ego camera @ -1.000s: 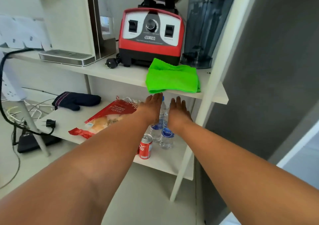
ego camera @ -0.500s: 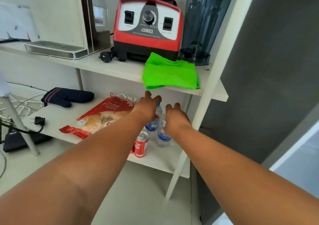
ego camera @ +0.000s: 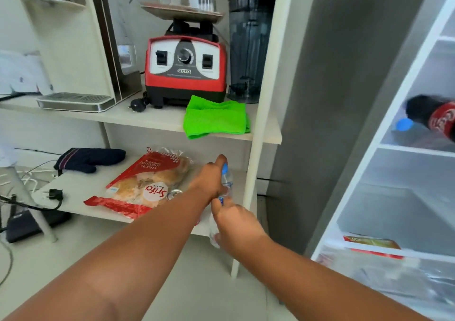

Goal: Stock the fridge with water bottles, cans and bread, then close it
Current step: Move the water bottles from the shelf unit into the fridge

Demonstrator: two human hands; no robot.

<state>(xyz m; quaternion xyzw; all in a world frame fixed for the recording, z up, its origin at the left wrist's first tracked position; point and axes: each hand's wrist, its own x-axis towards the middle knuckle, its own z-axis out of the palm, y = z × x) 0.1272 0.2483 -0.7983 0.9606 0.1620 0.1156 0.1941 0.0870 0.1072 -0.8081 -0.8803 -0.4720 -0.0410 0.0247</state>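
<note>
Since size sets the order, the lines run from the biggest thing down.

Fridge (ego camera: 403, 197): seen open along the right edge of the frame; a dark cola bottle (ego camera: 435, 118) is lying on an upper shelf, so stocking is judged barely begun.

Shelf unit (ego camera: 81, 185): set at centre and left of the frame; its lower board carries the goods yet to be moved.

Bread bag (ego camera: 147, 185): laid flat at lower centre-left of the frame, untouched, just left of the hands.

Left hand (ego camera: 209, 180): curled around the upper water bottle (ego camera: 226, 178), whose blue cap is seen beside the fingers.

Right hand (ego camera: 236, 222): closed over a second, lower water bottle (ego camera: 213, 232), of which only a clear, blurred part is seen at the board's front edge.

Can (ego camera: 173, 194): only its silver top is seen, between the bread bag and the left forearm.

Risk, can: it could be knocked off the board by the left forearm, which passes right over it, if the arm is drawn back low.

Risk, bottles: a thin, smooth bottle could be dropped on the swing toward the fridge if the grip is loose.

Risk, upright post (ego camera: 256, 148): it stands just right of the bottles and could be struck on the way out.
</note>
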